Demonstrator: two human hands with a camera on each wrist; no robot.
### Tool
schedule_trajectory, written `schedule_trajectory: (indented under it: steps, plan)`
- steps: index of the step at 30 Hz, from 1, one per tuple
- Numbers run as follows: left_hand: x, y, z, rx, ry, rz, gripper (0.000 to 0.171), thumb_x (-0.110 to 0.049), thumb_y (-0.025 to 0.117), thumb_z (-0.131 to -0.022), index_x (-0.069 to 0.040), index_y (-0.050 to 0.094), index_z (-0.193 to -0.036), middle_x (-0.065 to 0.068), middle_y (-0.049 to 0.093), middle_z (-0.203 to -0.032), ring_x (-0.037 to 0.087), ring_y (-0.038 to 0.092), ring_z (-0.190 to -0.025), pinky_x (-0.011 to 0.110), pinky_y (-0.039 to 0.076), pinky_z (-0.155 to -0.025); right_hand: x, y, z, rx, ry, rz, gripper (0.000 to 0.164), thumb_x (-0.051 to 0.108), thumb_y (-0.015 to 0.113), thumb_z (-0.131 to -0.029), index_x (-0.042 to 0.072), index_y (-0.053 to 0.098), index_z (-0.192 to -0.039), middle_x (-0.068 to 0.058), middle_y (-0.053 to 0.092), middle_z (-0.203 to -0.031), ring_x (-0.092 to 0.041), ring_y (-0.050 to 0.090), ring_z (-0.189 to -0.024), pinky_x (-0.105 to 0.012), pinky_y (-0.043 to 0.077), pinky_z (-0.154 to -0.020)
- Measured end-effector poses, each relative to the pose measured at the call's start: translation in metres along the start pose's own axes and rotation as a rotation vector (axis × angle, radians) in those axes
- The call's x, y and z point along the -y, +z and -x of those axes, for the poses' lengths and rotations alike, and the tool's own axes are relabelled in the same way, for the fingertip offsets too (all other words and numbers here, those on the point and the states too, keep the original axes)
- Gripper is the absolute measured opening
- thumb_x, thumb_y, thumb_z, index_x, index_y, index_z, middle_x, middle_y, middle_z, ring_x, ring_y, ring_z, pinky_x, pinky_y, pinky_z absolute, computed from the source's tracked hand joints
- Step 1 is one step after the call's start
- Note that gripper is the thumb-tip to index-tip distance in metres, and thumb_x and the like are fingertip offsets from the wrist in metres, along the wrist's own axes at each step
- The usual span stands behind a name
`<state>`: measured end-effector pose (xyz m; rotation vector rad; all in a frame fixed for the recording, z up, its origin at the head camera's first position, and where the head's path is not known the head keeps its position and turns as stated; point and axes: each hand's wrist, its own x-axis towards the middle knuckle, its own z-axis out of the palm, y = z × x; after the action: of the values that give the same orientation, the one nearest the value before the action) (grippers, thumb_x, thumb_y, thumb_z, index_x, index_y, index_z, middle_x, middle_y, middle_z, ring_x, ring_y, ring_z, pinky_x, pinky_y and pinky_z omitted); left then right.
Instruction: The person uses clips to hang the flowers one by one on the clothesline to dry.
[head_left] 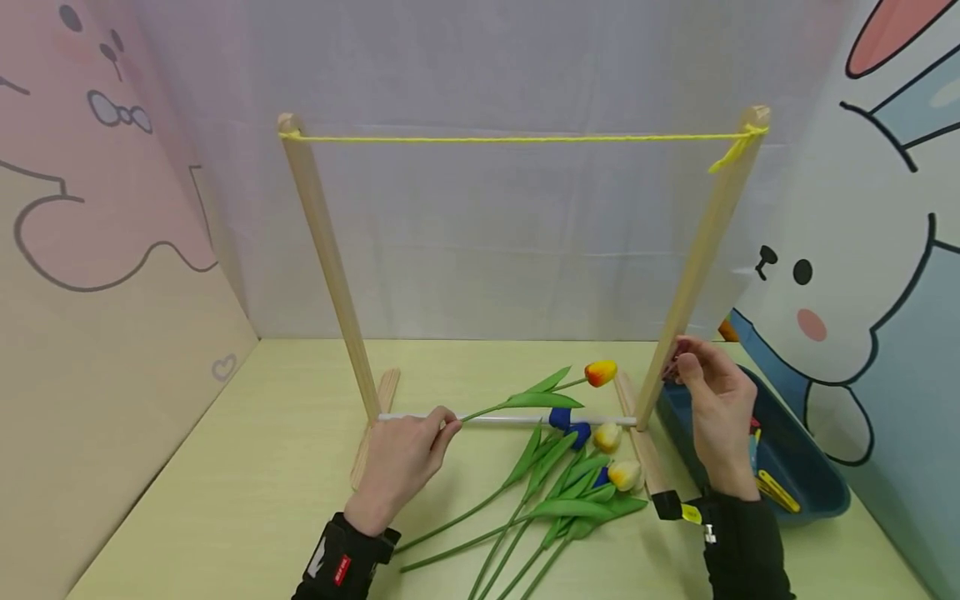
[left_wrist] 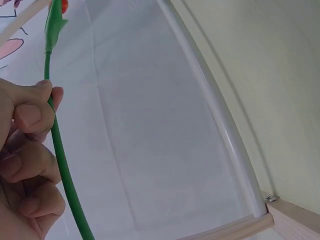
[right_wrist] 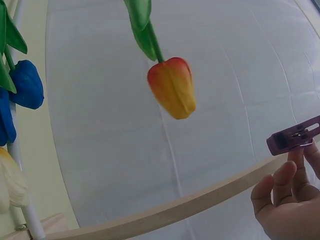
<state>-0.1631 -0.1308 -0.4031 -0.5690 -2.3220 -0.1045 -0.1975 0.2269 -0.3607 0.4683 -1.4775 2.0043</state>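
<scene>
Between thumb and fingertips, my left hand [head_left: 408, 458] pinches the green stem of an artificial tulip [head_left: 601, 372]; its red-and-yellow bloom points right, above the tabletop. The left wrist view shows the stem [left_wrist: 64, 160] running past the curled fingers. My right hand [head_left: 716, 400] is raised by the right post and holds a dark purplish clothespin [right_wrist: 287, 141] at its fingertips. In the right wrist view the tulip bloom [right_wrist: 172, 89] hangs apart from the clip. Several more tulips [head_left: 555, 508], blue and pale yellow, lie on the table below the hands.
Two leaning wooden posts [head_left: 322, 242] carry a yellow string [head_left: 510, 139] across the top. A white rod [head_left: 502, 420] joins them low down. A dark blue basket [head_left: 825, 500] with a yellow-handled item [head_left: 777, 492] stands at the right.
</scene>
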Motion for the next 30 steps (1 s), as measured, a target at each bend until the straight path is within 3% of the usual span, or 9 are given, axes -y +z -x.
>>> schedule_trajectory:
  steps: [4,11,14,19,22,24,26,30]
  plan:
    - [0.002,-0.001,-0.001,-0.059,-0.06,-0.007,0.014,-0.029,0.078,-0.087,-0.018,0.072,-0.085,-0.011,0.038,-0.044,0.001,0.018,-0.039,0.016,0.005,-0.047,0.001,0.001,0.0,-0.019,0.015,0.013,0.02,-0.005,0.054,-0.099,-0.006,0.069,-0.114,-0.002,0.072,-0.1,-0.01,0.061,-0.083,-0.016,0.05,-0.076]
    - [0.004,-0.003,-0.001,-0.169,-0.21,0.135,0.016,-0.029,0.076,-0.087,-0.013,0.075,-0.086,-0.006,0.068,-0.058,0.003,0.034,-0.036,0.012,0.01,-0.045,0.0,0.0,0.001,0.003,0.015,0.004,0.021,-0.004,0.054,-0.1,-0.007,0.068,-0.115,-0.002,0.071,-0.1,-0.009,0.061,-0.083,-0.017,0.05,-0.076]
    - [0.005,-0.004,-0.001,-0.229,-0.237,0.18,0.017,-0.03,0.074,-0.087,-0.013,0.076,-0.088,-0.003,0.075,-0.068,0.005,0.033,-0.035,0.012,0.009,-0.047,-0.001,0.0,0.001,0.005,0.019,0.024,0.021,-0.004,0.054,-0.1,-0.007,0.067,-0.115,-0.002,0.071,-0.1,-0.009,0.061,-0.084,-0.017,0.05,-0.076]
    - [0.01,-0.004,-0.001,-0.356,-0.253,0.218,0.036,-0.044,0.061,-0.094,-0.012,0.077,-0.088,0.004,0.079,-0.076,0.007,0.037,-0.034,0.013,0.009,-0.044,-0.003,0.002,0.0,0.004,0.031,0.046,0.021,-0.003,0.054,-0.1,-0.007,0.067,-0.116,-0.002,0.071,-0.101,-0.009,0.061,-0.084,-0.016,0.05,-0.076]
    - [0.013,-0.007,-0.002,-0.422,-0.255,0.254,0.026,-0.035,0.068,-0.091,-0.011,0.077,-0.087,0.006,0.079,-0.077,0.008,0.038,-0.033,0.015,0.011,-0.041,-0.003,0.003,0.0,0.01,0.037,0.04,0.021,-0.003,0.053,-0.1,-0.009,0.066,-0.116,-0.003,0.071,-0.101,-0.01,0.061,-0.084,-0.017,0.05,-0.076]
    - [0.014,-0.009,-0.003,-0.455,-0.256,0.284,0.013,-0.023,0.078,-0.084,-0.011,0.077,-0.088,0.007,0.079,-0.077,0.008,0.04,-0.033,0.015,0.013,-0.04,-0.002,0.003,0.0,0.005,0.047,0.042,0.022,-0.003,0.053,-0.1,-0.009,0.066,-0.117,-0.004,0.071,-0.1,-0.01,0.061,-0.084,-0.017,0.05,-0.077]
    - [0.015,-0.011,-0.005,-0.486,-0.262,0.309,0.012,-0.014,0.082,-0.078,-0.01,0.077,-0.088,0.008,0.079,-0.077,0.01,0.045,-0.035,0.015,0.019,-0.04,-0.002,0.003,0.0,-0.005,0.06,0.046,0.022,-0.003,0.053,-0.1,-0.009,0.066,-0.117,-0.004,0.07,-0.099,-0.01,0.061,-0.083,-0.016,0.051,-0.077]
    - [0.018,-0.016,-0.009,-0.528,-0.326,0.403,0.017,-0.004,0.085,-0.073,-0.006,0.078,-0.088,0.011,0.079,-0.079,0.018,0.068,-0.052,0.014,0.035,-0.044,-0.001,0.003,0.001,-0.014,0.076,0.049,0.022,-0.004,0.053,-0.1,-0.006,0.067,-0.117,-0.003,0.07,-0.098,-0.01,0.061,-0.084,-0.015,0.051,-0.078]
